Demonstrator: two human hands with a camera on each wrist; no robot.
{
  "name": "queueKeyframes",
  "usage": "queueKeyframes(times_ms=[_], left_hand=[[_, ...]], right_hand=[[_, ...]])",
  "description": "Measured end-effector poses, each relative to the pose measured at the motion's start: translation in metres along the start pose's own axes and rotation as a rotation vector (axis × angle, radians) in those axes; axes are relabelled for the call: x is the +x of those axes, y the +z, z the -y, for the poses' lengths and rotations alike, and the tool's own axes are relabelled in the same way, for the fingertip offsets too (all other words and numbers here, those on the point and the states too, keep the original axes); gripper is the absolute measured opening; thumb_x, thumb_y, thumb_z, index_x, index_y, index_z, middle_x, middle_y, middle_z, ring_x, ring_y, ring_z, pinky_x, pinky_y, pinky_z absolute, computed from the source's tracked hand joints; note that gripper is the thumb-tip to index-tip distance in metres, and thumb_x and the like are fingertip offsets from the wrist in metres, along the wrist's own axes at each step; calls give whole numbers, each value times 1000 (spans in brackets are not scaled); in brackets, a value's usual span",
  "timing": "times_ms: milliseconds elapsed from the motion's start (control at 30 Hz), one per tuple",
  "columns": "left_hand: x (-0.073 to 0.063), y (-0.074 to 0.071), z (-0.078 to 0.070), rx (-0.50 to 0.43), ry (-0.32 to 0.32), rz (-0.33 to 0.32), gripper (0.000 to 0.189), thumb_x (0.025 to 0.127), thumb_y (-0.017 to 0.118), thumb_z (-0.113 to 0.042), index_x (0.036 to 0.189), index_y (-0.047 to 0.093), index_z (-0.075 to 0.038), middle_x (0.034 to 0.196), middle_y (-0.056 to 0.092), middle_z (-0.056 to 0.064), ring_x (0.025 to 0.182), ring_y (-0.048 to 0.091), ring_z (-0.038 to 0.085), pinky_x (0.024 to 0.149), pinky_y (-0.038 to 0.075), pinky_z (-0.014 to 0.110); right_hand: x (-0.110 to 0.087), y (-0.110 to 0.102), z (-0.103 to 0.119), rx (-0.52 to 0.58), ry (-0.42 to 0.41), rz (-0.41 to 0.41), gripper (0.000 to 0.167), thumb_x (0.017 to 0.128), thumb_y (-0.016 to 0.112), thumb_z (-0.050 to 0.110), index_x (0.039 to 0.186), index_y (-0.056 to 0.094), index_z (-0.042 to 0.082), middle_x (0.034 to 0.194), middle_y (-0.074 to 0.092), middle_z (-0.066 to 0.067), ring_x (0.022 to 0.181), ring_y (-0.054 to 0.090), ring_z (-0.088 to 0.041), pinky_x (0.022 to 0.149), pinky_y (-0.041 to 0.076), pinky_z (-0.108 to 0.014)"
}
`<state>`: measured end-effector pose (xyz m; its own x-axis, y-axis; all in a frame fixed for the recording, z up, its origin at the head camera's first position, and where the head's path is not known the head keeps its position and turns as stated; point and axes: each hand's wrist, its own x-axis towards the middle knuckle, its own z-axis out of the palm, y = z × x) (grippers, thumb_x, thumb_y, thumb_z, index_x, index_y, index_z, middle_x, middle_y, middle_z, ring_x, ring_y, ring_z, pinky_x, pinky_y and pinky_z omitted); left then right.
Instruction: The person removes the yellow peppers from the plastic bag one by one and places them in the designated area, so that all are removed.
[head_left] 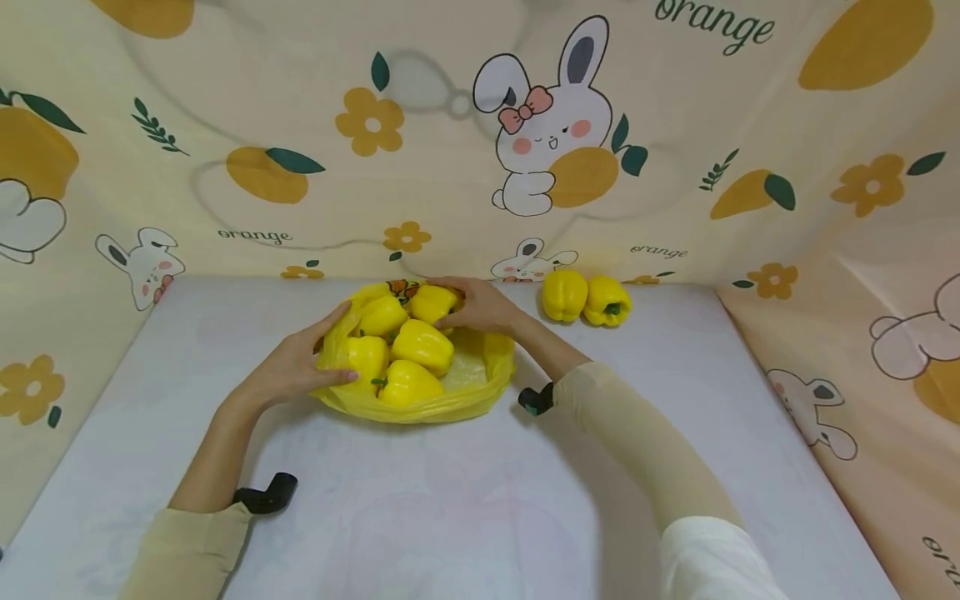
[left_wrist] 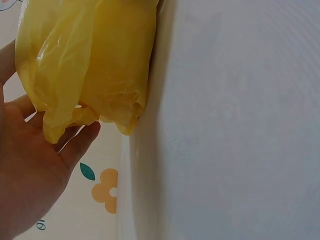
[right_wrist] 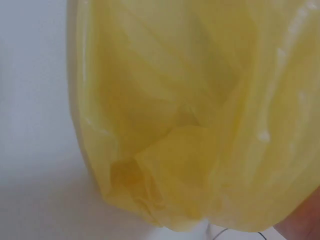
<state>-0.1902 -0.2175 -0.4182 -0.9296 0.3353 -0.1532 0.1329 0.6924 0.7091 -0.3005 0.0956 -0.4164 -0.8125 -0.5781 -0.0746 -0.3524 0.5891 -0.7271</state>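
In the head view a yellow plastic bag (head_left: 468, 400) lies with its mouth wide, holding several yellow bell peppers (head_left: 422, 346). My left hand (head_left: 288, 367) is spread along the bag's left side, its thumb reaching over the front left rim beside a pepper. In the left wrist view the fingers of that left hand (left_wrist: 37, 155) extend loosely behind the crinkled bag (left_wrist: 110, 60). My right hand (head_left: 483, 307) reaches over the back of the bag and grips a bell pepper (head_left: 432, 303) there. The bag (right_wrist: 175, 165) fills most of the right wrist view, hiding the right fingers.
Two more yellow bell peppers (head_left: 564, 295) stand side by side at the back of the white table (head_left: 420, 508), right of the bag. A printed cloth (head_left: 427, 183) with rabbits and oranges hangs behind and along both sides. Black wrist cameras (head_left: 270, 493) sit on both forearms.
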Motion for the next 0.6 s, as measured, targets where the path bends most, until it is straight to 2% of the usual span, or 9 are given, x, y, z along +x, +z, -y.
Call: queueKeyframes(times_ms=[300,600], left_hand=[[0,1,-1,8,-7,1,109,81,79,-50,161,8,-30,162,21,21,146,19,48,114,18,67],[0,0,-1,8,-18,11,109,81,77,-54,161,6,-31,163,19,20,146,18,49,114,17,69]], right_hand=[[-15,-15,9,49,-21,-51,67,83,80,31,141,49,21,134,58,-2,108,57,-18,95,49,-35],[-30,-28,12,87,-10,-65,67,85,79,35,142,48,21,136,58,-3,115,56,-19,102,46,-39]])
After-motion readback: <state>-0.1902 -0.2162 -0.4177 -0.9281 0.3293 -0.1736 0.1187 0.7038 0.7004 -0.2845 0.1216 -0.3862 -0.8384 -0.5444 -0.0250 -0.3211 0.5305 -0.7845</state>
